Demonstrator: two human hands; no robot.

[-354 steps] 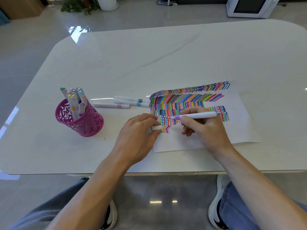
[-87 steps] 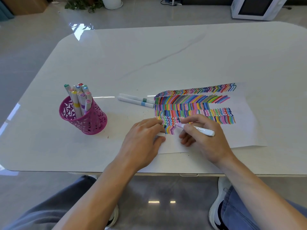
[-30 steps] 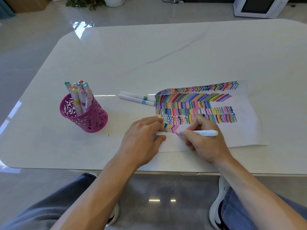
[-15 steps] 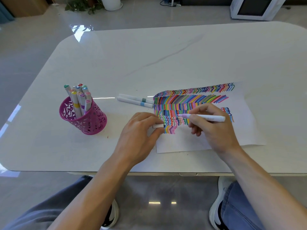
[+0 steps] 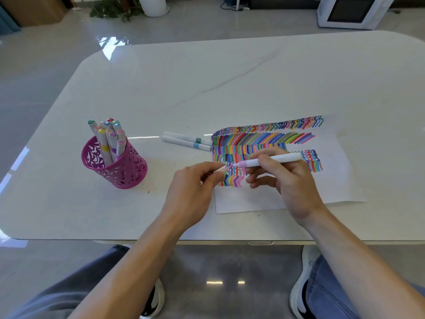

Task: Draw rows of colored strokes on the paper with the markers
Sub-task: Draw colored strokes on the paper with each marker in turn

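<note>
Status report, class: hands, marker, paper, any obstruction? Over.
Left hand pinches white cap. Right hand grips pink marker, tip pointing at cap. Paper part filled with stroke rows. Nothing blocking; two loose markers beside paper.

One wide-angle camera sits on the person's head and faces forward and steeply down over the desk [image 5: 230,88]. The desk's near edge and the person's legs [image 5: 57,300] lie close beneath it; the floor [image 5: 46,54] beyond fills the top.
</note>
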